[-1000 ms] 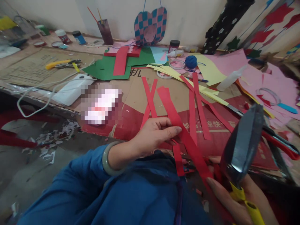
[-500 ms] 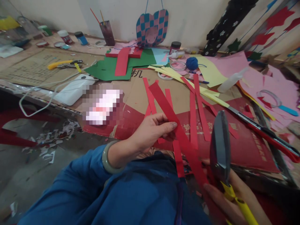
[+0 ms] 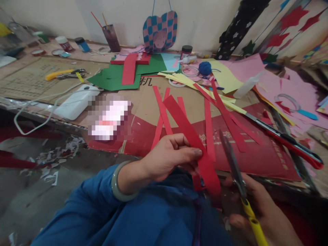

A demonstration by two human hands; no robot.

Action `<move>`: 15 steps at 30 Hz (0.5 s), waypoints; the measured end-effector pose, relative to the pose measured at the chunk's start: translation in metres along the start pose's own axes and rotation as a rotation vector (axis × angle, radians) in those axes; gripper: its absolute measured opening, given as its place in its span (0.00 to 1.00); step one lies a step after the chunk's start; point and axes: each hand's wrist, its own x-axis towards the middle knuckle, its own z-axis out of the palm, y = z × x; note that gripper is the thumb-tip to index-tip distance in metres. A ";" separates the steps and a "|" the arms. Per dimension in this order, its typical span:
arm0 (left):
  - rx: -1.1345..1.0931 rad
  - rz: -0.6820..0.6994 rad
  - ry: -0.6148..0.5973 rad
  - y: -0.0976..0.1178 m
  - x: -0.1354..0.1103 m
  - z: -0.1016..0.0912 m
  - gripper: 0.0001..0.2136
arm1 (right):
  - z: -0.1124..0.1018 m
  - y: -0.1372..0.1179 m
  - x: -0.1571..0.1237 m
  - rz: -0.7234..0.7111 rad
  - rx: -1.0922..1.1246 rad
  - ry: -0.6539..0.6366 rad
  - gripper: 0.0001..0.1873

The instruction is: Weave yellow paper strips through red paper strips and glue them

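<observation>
My left hand [image 3: 167, 155] pinches a wide red paper strip [image 3: 184, 128] between thumb and fingers. The strip slants from above the table down over my lap, its lower end curling. In my right hand [image 3: 263, 208] is a pair of scissors [image 3: 235, 167] with yellow handles, blades pointing up and away from me. The scissors are to the right of the strip, apart from it. The right thumb and a finger are spread, with no paper between them. Several narrower red paper strips [image 3: 209, 130] lie on the cardboard beyond my hands.
A red-and-brown cardboard sheet [image 3: 266, 160] covers the table front. On the right lies a utility knife [image 3: 279, 136]. Green paper [image 3: 112, 77], a blue yarn ball [image 3: 205, 68] and a glue bottle [image 3: 247, 85] are farther back. At left are a white power bank [image 3: 77, 102] and pliers [image 3: 65, 74].
My right hand has let go of the strip's lower part and turned the scissors, blades now seen more edge-on. My left hand, still pinching the strip, has shifted slightly down and right.
</observation>
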 end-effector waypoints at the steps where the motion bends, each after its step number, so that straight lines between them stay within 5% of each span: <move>1: 0.004 0.022 0.016 -0.002 0.000 0.000 0.21 | 0.001 0.000 0.000 0.057 0.031 -0.018 0.36; 8: 0.018 0.084 0.069 -0.005 0.000 -0.004 0.20 | 0.002 -0.009 0.010 0.076 0.057 -0.102 0.35; 15: -0.009 0.108 0.035 -0.006 -0.004 -0.005 0.19 | 0.006 -0.013 0.010 0.015 -0.062 -0.052 0.31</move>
